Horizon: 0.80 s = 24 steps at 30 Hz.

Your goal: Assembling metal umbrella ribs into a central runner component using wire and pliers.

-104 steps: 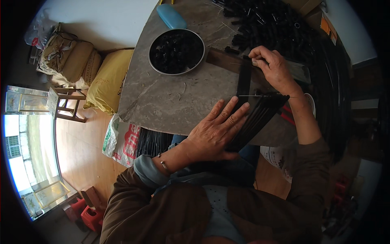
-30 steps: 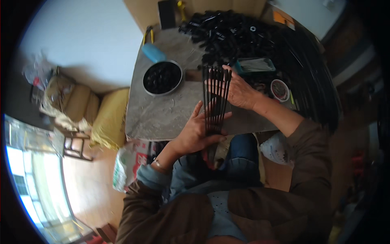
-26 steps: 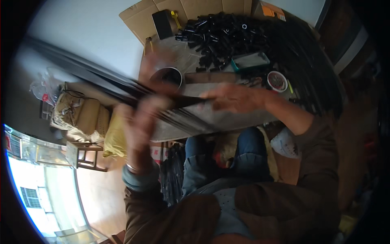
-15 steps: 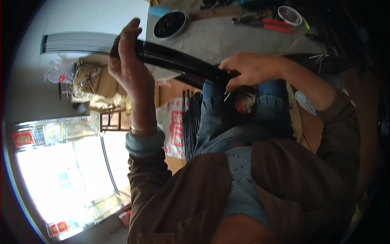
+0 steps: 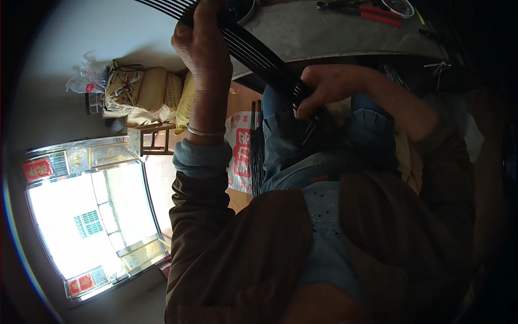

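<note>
A bundle of long, thin black rods [image 5: 251, 47] runs slantwise between my hands, from the upper left down to my lap. My left hand [image 5: 204, 46] is closed around it higher up, and the rods spread out side by side past that hand toward the top edge. At the lower end, my right hand [image 5: 332, 86] is shut on the bundle, with thumb and fingers pinching it. Thin, pale-tipped ends stick out below the right thumb. What lies under the right palm is hidden.
A grey worktable [image 5: 318, 35] holds red-handled pliers [image 5: 380, 16], a white-rimmed tub [image 5: 398, 6] of small parts and a dark-filled tub [image 5: 240, 11]. More black rods [image 5: 257, 146] lie on a white and red bag [image 5: 237, 162] beside my legs. A wooden stool [image 5: 154, 139] and sacks [image 5: 151, 89] stand left.
My left hand has moved up and right with the bundle, which now slopes more steeply and shows its separate rods. My right hand keeps its grip, and the view has shifted.
</note>
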Available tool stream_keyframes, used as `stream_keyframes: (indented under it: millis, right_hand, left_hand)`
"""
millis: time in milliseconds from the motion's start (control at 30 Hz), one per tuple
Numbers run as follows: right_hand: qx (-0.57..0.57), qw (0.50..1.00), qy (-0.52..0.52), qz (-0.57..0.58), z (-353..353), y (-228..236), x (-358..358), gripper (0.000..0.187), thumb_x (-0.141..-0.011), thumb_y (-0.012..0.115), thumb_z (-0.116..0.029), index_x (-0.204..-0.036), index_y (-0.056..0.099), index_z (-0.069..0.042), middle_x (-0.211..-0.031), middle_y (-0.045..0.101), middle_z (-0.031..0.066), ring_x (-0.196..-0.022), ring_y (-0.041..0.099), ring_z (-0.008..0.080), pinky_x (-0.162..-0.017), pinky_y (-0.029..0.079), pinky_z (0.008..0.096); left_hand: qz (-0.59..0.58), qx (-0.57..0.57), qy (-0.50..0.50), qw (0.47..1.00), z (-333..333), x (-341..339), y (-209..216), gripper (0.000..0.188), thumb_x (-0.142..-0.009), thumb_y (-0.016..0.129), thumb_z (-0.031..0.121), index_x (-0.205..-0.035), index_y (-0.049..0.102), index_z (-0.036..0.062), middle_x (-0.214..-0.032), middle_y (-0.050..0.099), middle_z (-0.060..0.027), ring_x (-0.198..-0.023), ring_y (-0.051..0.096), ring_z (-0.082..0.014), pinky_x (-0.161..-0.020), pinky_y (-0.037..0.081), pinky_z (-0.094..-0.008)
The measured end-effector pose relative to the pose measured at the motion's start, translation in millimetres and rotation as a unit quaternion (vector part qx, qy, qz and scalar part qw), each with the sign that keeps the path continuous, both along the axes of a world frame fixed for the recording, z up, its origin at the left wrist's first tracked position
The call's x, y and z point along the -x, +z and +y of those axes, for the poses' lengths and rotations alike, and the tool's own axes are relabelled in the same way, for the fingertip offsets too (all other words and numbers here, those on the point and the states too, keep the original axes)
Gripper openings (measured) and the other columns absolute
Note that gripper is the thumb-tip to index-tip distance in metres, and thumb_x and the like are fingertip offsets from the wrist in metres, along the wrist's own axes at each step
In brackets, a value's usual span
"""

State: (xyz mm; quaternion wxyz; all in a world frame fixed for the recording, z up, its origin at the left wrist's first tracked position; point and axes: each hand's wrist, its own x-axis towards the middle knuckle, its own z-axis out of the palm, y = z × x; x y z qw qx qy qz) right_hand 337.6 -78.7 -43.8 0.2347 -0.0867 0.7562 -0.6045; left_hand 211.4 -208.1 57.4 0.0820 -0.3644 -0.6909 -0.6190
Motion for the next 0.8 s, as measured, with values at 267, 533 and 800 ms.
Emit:
stream_keyframes:
  millis: [267,533,800]
  right_hand:
    - [-0.13,0.986,0.033,-0.094,27.8,-11.8,8.1,0.026,-0.072,0.075,-0.026,-0.079,0.07,-0.001,-0.072,0.068,0.0039,-0.064,0.062,0.0128,-0.062,0.048,0.0277]
    - [-0.326,0.914,0.235,-0.059,-5.2,-21.2,33.8,0.043,-0.068,0.076,-0.034,-0.094,0.069,-0.001,-0.087,0.069,0.0108,-0.079,0.066,0.022,-0.068,0.05,0.0344]
    - [-0.294,0.934,0.2,-0.012,-5.2,-18.1,18.9,0.047,-0.07,0.074,-0.036,-0.104,0.068,-0.004,-0.095,0.069,0.0123,-0.089,0.065,0.0252,-0.079,0.05,0.0368]
  left_hand:
    - [0.388,0.102,0.221,0.889,-62.2,55.5,-52.2,0.068,-0.08,0.072,0.043,-0.125,0.048,-0.0022,-0.119,0.055,-0.0191,-0.109,0.053,-0.0258,-0.092,0.043,-0.0407]
    - [0.169,0.661,-0.34,0.647,-35.7,-14.8,-88.2,0.032,-0.085,0.066,0.033,-0.098,0.066,0.0043,-0.079,0.066,-0.0084,-0.078,0.066,-0.026,-0.076,0.05,-0.036]
    - [-0.452,0.488,-0.57,0.482,-63.6,-33.0,-173.5,0.025,-0.094,0.053,0.027,-0.096,0.064,0.004,-0.079,0.066,-0.0012,-0.074,0.066,-0.0121,-0.064,0.043,-0.0253]
